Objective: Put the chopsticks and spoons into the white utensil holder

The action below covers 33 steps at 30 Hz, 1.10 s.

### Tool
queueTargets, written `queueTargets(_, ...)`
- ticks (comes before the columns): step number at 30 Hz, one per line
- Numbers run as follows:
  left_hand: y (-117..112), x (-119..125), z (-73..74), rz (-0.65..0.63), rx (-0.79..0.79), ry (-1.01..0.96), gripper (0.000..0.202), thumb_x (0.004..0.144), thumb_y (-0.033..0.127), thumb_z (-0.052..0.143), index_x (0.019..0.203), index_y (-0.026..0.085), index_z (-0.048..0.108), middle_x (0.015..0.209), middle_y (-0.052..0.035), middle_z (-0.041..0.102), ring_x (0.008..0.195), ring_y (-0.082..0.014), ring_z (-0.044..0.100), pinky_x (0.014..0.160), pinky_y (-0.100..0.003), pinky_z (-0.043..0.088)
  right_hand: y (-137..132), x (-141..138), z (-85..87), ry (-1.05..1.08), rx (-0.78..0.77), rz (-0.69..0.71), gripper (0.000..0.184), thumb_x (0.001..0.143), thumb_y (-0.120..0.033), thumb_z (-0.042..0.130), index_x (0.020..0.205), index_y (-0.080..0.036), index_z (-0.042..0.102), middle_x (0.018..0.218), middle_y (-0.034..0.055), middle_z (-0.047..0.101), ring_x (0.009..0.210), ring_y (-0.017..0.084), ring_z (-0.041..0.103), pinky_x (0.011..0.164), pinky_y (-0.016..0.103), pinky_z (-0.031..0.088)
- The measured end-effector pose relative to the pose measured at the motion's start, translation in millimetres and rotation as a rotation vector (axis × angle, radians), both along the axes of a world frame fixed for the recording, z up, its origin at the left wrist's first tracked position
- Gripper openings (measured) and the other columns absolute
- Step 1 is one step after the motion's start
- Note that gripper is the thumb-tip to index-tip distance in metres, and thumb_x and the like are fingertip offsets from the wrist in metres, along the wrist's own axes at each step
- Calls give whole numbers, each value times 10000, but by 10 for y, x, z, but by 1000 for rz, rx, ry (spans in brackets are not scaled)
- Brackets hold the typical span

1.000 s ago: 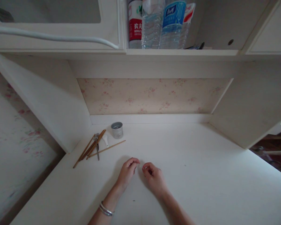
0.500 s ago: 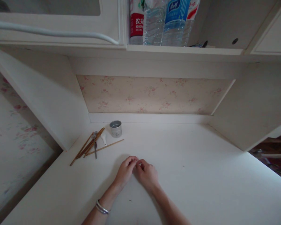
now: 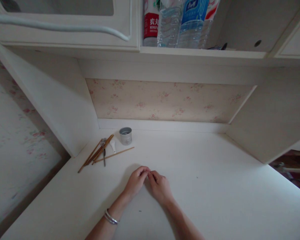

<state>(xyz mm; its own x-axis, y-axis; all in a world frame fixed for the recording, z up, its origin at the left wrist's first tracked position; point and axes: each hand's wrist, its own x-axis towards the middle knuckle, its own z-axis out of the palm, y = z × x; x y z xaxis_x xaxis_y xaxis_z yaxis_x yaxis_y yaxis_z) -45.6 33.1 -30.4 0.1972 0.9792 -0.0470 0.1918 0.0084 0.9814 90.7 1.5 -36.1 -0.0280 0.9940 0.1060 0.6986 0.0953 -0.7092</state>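
Observation:
My left hand (image 3: 137, 180) and my right hand (image 3: 160, 186) meet fingertip to fingertip over the white tabletop (image 3: 215, 200). Both are closed, thumbs pinched against the fingers. Whatever is between the fingertips, if anything, is too small or hidden to make out. A silver bangle circles my left wrist. Farther back to the left lie several brown chopsticks (image 3: 91, 154), a metal spoon (image 3: 104, 158) partly under them, and a white spoon (image 3: 113, 146). Beside these stands a silver perforated metal cup (image 3: 126, 137).
A single chopstick (image 3: 118, 154) lies apart, pointing right. Tiny dark specks (image 3: 140, 211) dot the tabletop. Overhead, an open shelf holds several plastic bottles (image 3: 170, 26), next to a cabinet door with a white handle (image 3: 65, 28). Side panels (image 3: 57, 106) bound the desk left and right.
The view has shifted slightly, so the surroundings appear a little to the right. My right hand's fingertips have drawn closer to the left ones; the tableware stays put.

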Motion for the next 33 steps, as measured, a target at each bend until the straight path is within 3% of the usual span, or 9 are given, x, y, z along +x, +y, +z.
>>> queueTargets(6, -2, -4, -43, -16, 28, 5, 237, 812, 310, 515, 909, 169, 681, 809, -39, 686, 812, -191, 607, 712, -275, 448, -32, 1, -71, -23, 38, 40, 287, 982, -289, 397, 963, -224, 677, 835, 39, 751, 739, 169, 688, 610, 220, 357)
queueTargets(21, -2, -12, -53, -48, 52, 1, 225, 839, 291, 490, 898, 174, 673, 886, -53, 695, 876, -192, 612, 778, -279, 455, -43, -1, -68, -53, 40, 47, 268, 983, -290, 387, 1001, -227, 647, 860, 41, 751, 760, 184, 696, 607, 230, 355)
queueTargets(33, -19, -13, -13, -18, 8, 21, 245, 809, 342, 539, 899, 176, 696, 756, -34, 681, 811, -198, 616, 718, -281, 463, -64, -5, -50, -124, 59, 81, 256, 956, -220, 408, 943, -222, 664, 829, 24, 747, 716, 151, 686, 597, 219, 337)
